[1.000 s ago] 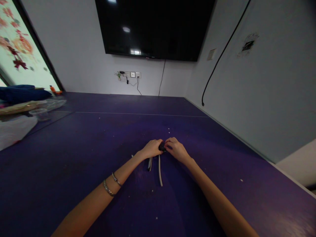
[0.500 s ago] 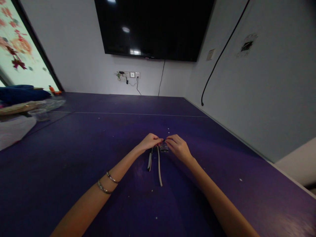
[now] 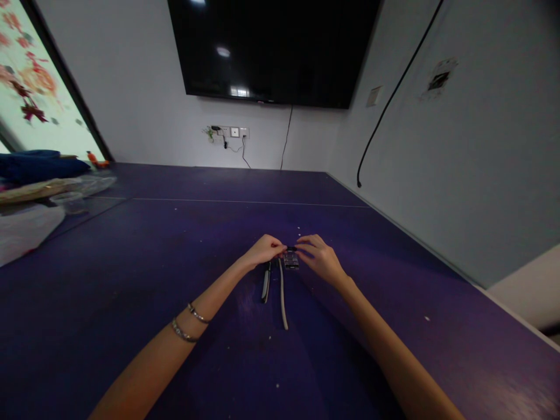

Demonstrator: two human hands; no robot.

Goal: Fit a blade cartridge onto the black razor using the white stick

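Note:
My left hand (image 3: 266,249) is pinched closed at the left end of a small black piece (image 3: 291,249), too small to name. My right hand (image 3: 321,259) stands just to its right, thumb and fingers apart, the fingertips close to the piece's other end. Directly below, a small clear-and-dark rectangular item (image 3: 291,261) lies on the purple surface. A pale, slightly bent strip or tube (image 3: 283,297) extends from near my left fingertips towards me. Left of it lies a slim grey and black item (image 3: 265,284), its upper end close under my left hand.
The broad purple surface (image 3: 210,361) carries scattered white specks. At the far left are a clear plastic cup (image 3: 70,202), a white bag (image 3: 28,230) and dark blue cloth (image 3: 41,166). A black cable (image 3: 389,99) hangs on the right wall, and a television (image 3: 275,52) on the back wall.
My right fingers have spread and moved slightly right, off the black piece, which now shows more fully. My left hand stays almost in place, still pinched.

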